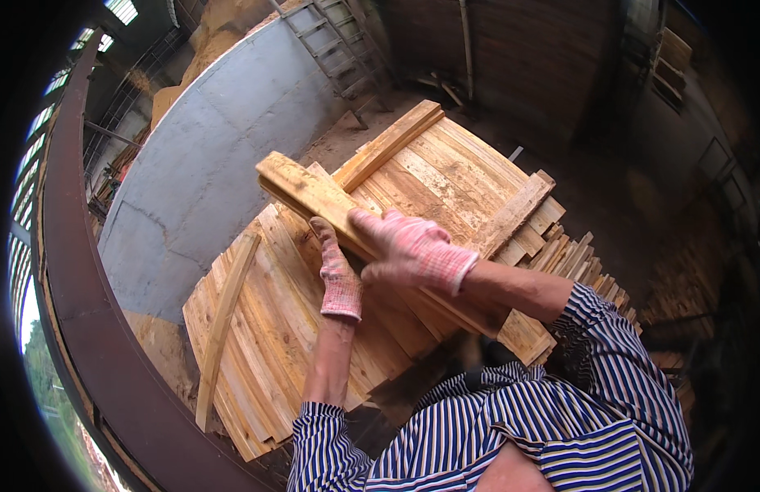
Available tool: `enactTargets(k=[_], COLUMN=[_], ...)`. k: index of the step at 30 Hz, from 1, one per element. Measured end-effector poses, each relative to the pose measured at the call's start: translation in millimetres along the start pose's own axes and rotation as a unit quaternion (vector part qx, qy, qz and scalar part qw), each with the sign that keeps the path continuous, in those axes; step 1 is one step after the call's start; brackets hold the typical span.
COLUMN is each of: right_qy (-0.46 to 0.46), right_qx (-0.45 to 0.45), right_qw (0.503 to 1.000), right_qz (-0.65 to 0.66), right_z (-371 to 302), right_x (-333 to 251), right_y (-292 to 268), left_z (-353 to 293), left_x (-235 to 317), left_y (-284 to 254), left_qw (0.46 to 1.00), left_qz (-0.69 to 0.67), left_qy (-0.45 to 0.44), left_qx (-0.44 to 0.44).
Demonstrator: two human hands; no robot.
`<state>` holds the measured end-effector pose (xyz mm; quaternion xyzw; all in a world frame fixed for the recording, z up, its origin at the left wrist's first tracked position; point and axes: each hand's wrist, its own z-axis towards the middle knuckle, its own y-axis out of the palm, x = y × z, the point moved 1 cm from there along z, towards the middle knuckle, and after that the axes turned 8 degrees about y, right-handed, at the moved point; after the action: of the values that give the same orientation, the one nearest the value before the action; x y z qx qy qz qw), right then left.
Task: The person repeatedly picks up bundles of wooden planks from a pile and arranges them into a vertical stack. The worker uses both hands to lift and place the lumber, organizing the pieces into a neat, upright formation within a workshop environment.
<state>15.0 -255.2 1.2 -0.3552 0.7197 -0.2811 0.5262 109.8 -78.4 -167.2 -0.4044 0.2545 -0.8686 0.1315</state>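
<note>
A narrow bundle of wooden boards (302, 182) slants across the middle, raised over a layer of flat planks. My left hand (341, 277), in a soiled pink-and-white knit glove, grips the bundle from its near left side. The thumb side shows along the edge, while the other fingers are partly hidden by the wood. Across the top of the boards lies my right hand (417, 248), in a matching glove, fingers spread and slightly blurred. Beneath are the left plank stack (286, 328) and the right plank stack (454, 176).
A curved batten (226, 328) lies across the left stack; two more battens cross the right one. A pale curved wall (208, 139) rises behind, with a ladder (335, 45) near it. A brown metal beam (93, 312) runs down the left. Loose slats (573, 258) pile at right.
</note>
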Motion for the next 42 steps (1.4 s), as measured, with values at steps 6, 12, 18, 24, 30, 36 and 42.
enactTargets(k=[6,12,18,24,30,36,42], right_qy=[-0.016,0.068,-0.018,-0.033,-0.01,0.0,-0.016], right_qx=[0.065,0.085,0.028,0.033,0.148,0.106,0.107], right_qw=[0.993,0.994,0.999,0.992,0.982,0.994,0.993], right_qz=[0.095,-0.013,0.023,0.118,0.119,0.026,0.056], right_z=[21.3,59.8,74.8,42.4,90.7,78.1,83.9], right_x=[50.7,110.6,87.9,70.9,143.5,133.7,125.7], right_y=[8.6,9.4,53.6,-1.9,-18.6,31.3,42.7], left_z=[27.8,21.0,27.8,67.8,81.7,87.6,225.0], left_x=[56.5,30.1,30.2,99.4,-4.8,4.3,-9.6], left_y=[13.6,-35.6,-16.4,32.5,50.0,79.4,156.6], left_qw=[0.723,0.736,0.759,0.706,0.943,0.932,0.953], left_qz=[-0.56,-0.577,-0.522,-0.613,0.255,0.291,0.24], left_qy=[-0.387,-0.349,-0.387,-0.353,0.015,0.034,0.068], left_qx=[0.119,0.056,0.045,0.029,-0.214,-0.213,-0.173])
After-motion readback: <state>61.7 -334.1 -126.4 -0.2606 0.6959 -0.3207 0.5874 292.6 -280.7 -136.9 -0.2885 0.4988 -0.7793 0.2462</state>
